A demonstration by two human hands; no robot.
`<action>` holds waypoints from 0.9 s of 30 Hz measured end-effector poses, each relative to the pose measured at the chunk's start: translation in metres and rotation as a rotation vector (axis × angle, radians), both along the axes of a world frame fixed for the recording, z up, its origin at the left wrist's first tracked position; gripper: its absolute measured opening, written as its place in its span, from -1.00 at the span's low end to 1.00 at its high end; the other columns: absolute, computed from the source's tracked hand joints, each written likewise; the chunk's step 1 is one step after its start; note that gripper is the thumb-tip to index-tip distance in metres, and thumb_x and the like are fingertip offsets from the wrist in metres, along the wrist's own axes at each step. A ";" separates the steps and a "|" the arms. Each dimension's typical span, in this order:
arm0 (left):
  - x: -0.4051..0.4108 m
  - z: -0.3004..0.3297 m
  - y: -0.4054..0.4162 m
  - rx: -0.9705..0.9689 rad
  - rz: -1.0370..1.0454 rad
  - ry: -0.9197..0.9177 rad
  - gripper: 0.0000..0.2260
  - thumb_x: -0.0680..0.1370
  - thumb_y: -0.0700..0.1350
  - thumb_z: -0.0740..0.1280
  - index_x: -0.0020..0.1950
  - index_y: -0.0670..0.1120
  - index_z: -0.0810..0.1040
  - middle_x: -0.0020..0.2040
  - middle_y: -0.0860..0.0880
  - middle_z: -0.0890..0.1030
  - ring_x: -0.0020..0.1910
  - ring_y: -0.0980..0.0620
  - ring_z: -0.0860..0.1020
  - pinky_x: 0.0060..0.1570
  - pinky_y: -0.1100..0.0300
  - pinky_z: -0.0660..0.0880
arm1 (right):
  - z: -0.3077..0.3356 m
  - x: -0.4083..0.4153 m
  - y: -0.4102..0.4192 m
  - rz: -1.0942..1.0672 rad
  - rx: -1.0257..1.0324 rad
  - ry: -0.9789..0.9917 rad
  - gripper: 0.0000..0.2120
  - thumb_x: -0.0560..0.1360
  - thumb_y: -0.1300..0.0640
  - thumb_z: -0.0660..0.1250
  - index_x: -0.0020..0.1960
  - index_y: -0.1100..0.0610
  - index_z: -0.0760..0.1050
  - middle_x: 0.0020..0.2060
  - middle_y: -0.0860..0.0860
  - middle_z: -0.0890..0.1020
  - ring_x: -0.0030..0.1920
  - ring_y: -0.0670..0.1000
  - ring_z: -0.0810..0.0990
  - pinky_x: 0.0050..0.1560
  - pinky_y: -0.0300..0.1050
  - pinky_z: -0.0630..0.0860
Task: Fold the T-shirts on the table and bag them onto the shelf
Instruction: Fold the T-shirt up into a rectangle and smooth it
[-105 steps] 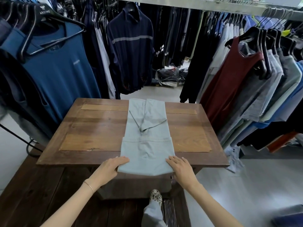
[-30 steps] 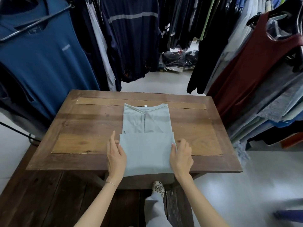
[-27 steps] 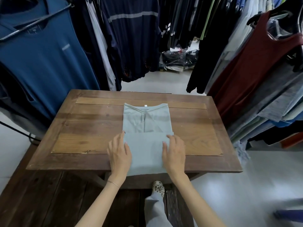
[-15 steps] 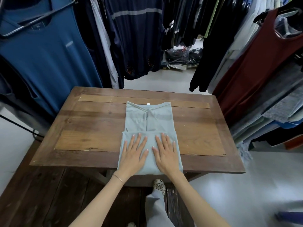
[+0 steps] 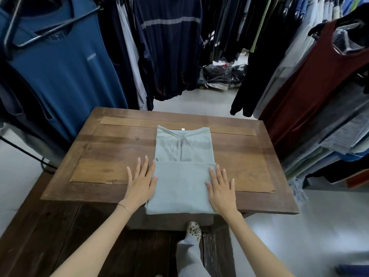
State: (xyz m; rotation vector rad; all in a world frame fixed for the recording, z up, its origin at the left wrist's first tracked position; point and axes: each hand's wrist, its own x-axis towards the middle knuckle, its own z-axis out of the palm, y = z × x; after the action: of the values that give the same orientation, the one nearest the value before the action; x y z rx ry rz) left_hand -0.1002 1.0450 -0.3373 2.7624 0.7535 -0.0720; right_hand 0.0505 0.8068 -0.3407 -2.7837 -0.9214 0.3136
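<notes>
A pale grey-green T-shirt lies folded into a narrow strip on the wooden table, collar at the far end, its lower part doubled up over the near half. My left hand lies flat with straight fingers at the shirt's left edge, mostly on the wood. My right hand lies flat on the shirt's right edge. The near fold hangs slightly past the table's front edge.
Racks of hanging clothes crowd three sides: a blue shirt at left, dark tops behind, a maroon tank top at right. Bagged garments lie on the floor beyond. My foot shows below the table.
The shirt's lower part was folded up over itself. Both hands pressed together on the fold's middle, then slid apart to its left and right edges.
</notes>
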 end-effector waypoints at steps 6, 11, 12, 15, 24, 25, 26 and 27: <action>-0.014 0.012 -0.044 0.045 -0.358 -0.173 -0.33 0.58 0.35 -0.09 0.57 -0.01 -0.02 0.57 0.04 -0.03 0.54 0.09 -0.16 0.48 0.03 -0.26 | 0.024 -0.016 -0.024 0.196 0.153 0.066 -0.06 0.40 -0.53 -0.27 0.57 0.06 -0.08 0.54 0.01 -0.18 0.54 0.01 -0.24 0.50 -0.03 -0.19; -0.026 -0.001 -0.062 0.127 -0.480 -0.009 -0.07 0.36 0.12 0.48 0.57 0.00 0.03 0.56 -0.05 0.12 0.51 -0.08 0.15 0.47 -0.06 0.10 | 0.008 -0.040 -0.031 0.435 -0.050 -0.090 -0.03 0.31 -0.24 0.44 0.54 0.13 0.11 0.51 0.13 0.21 0.49 0.15 0.24 0.38 0.12 0.35; -0.027 -0.002 -0.061 0.162 -0.452 0.006 -0.01 0.26 -0.05 0.57 0.56 -0.02 0.09 0.54 -0.08 0.20 0.48 -0.10 0.23 0.41 -0.05 0.21 | 0.005 -0.041 -0.031 0.416 -0.044 -0.105 -0.02 0.22 -0.06 0.55 0.50 0.16 0.18 0.46 0.16 0.30 0.43 0.16 0.34 0.30 0.13 0.44; -0.034 -0.005 -0.048 0.218 -0.448 0.010 0.04 0.14 -0.28 0.58 0.54 -0.10 0.16 0.51 -0.10 0.25 0.45 -0.10 0.28 0.42 0.02 0.18 | 0.001 -0.040 -0.034 0.381 0.018 -0.175 -0.05 0.10 0.21 0.57 0.44 0.20 0.28 0.39 0.18 0.41 0.36 0.18 0.45 0.27 0.10 0.47; -0.055 0.012 -0.035 -0.070 -0.414 -0.114 -0.36 0.56 -0.35 0.15 0.53 0.06 0.00 0.53 0.14 0.03 0.53 0.16 -0.03 0.40 0.34 -0.26 | 0.003 -0.040 -0.054 0.396 0.093 -0.214 -0.15 -0.01 0.40 0.56 0.27 0.22 0.42 0.19 0.19 0.59 0.16 0.17 0.62 0.04 -0.03 0.61; -0.055 0.015 -0.035 -0.103 -0.396 -0.142 -0.38 0.54 -0.36 0.15 0.53 0.05 0.09 0.53 0.13 0.11 0.53 0.15 0.04 0.41 0.35 -0.21 | 0.005 -0.040 -0.054 0.391 0.105 -0.217 -0.18 -0.03 0.41 0.55 0.23 0.23 0.46 0.16 0.19 0.61 0.11 0.18 0.64 -0.01 -0.04 0.62; -0.055 0.017 -0.034 -0.136 -0.378 -0.156 -0.40 0.54 -0.37 0.15 0.52 0.05 0.17 0.51 0.13 0.18 0.52 0.15 0.10 0.41 0.37 -0.16 | 0.007 -0.040 -0.054 0.388 0.115 -0.221 -0.20 -0.04 0.42 0.55 0.20 0.23 0.48 0.13 0.19 0.63 0.08 0.17 0.65 -0.06 -0.05 0.63; -0.056 0.020 -0.034 -0.163 -0.367 -0.174 -0.42 0.53 -0.36 0.15 0.50 0.06 0.23 0.49 0.13 0.24 0.49 0.15 0.16 0.42 0.37 -0.07 | 0.009 -0.040 -0.054 0.384 0.122 -0.221 -0.21 -0.04 0.41 0.56 0.18 0.21 0.47 0.10 0.17 0.63 0.05 0.16 0.66 -0.09 -0.07 0.63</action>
State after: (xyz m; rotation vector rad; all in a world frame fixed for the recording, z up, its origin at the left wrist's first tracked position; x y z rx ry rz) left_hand -0.1558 1.0108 -0.3169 2.6705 0.1822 0.0328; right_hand 0.0102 0.7523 -0.3313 -2.5518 -1.4771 -0.0016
